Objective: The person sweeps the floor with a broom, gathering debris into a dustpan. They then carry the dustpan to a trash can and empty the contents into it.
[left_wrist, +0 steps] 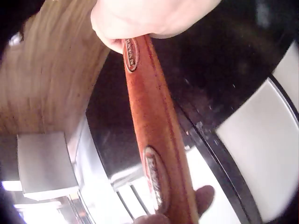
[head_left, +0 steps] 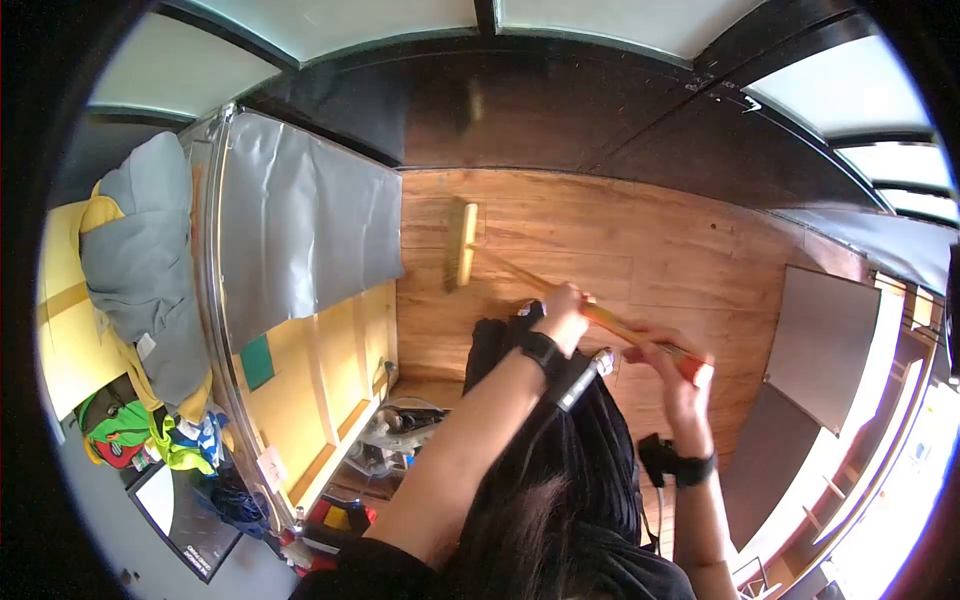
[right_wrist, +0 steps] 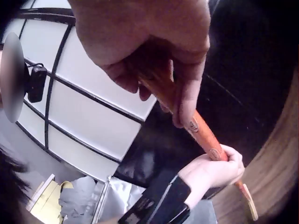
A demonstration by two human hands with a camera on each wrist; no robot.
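A long T-shaped tool with an orange handle (left_wrist: 152,107) and a yellow crossbar head (head_left: 467,245) slants across the front of the body. Its head overlaps the wooden floor and looks blurred. My left hand (head_left: 567,315) grips the handle lower down, nearer the crossbar. Higher up, close to the red end, my right hand (head_left: 680,385) holds it, fingers and thumb around the shaft in the right wrist view. Oval badges mark the stretch of handle between the hands. Each wrist wears a black band.
A grey-covered cabinet (head_left: 300,215) with pale wooden sides stands to the left, with grey clothing (head_left: 150,260) beyond it. A dark wall (head_left: 520,110) with frosted panes runs ahead. Grey panels (head_left: 815,340) stand to the right of the wooden floor (head_left: 680,240).
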